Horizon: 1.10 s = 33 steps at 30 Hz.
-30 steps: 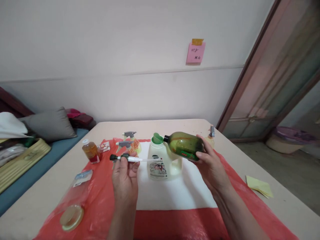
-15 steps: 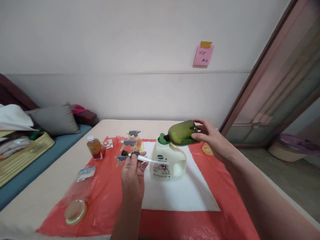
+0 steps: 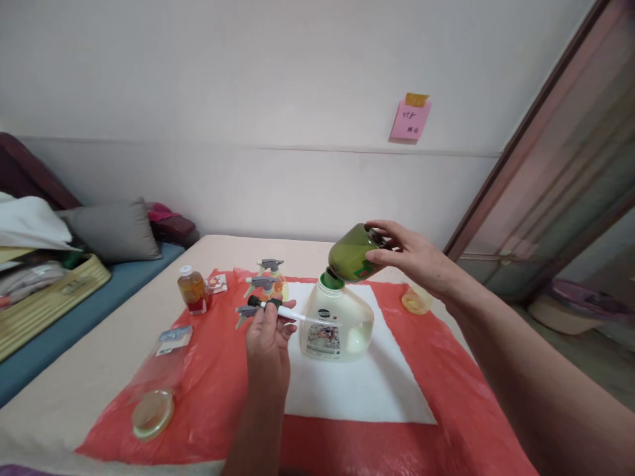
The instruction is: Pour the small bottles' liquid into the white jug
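The right hand [image 3: 411, 256], grip clamped on a green bottle [image 3: 353, 254], tilts it neck-down at the green spout [image 3: 330, 282] of a translucent jug [image 3: 350, 314] on a white sheet [image 3: 357, 396]; the left hand [image 3: 269, 334] grasps a pump dispenser [image 3: 288, 313].

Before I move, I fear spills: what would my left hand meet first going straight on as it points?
Probably one of the spray bottles beyond your left hand; depth leaves unclear which.

Pink note [image 3: 411, 123], handwritten "45", following mark unclear, lower line unreadable, labels [image 3: 323, 340] on jug [image 3: 354, 314] and green bottle [image 3: 351, 252] illegible
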Each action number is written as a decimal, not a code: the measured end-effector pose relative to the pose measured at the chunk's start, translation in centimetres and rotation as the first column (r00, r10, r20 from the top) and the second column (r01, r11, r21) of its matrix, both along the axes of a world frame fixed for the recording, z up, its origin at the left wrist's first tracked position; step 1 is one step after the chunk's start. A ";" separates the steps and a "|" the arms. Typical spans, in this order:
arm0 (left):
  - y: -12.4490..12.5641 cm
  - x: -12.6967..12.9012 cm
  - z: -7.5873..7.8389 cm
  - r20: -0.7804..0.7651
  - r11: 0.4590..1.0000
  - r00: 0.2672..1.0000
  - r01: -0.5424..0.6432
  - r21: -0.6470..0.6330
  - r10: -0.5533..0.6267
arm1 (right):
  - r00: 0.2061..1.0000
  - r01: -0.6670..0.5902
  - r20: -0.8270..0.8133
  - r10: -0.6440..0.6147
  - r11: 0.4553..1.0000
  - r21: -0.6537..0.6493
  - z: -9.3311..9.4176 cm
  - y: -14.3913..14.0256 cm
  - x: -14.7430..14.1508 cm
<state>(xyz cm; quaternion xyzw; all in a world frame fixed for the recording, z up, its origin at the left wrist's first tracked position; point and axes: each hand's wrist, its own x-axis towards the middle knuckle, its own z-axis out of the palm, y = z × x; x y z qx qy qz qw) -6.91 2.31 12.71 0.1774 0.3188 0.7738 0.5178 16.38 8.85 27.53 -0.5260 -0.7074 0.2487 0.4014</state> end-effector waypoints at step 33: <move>0.0 0.8 -0.1 -0.002 0.998 0.999 -0.054 0.035 0.054 | 0.479 -0.032 -0.845 -0.237 0.958 -0.286 -13.3 -6.9 1.3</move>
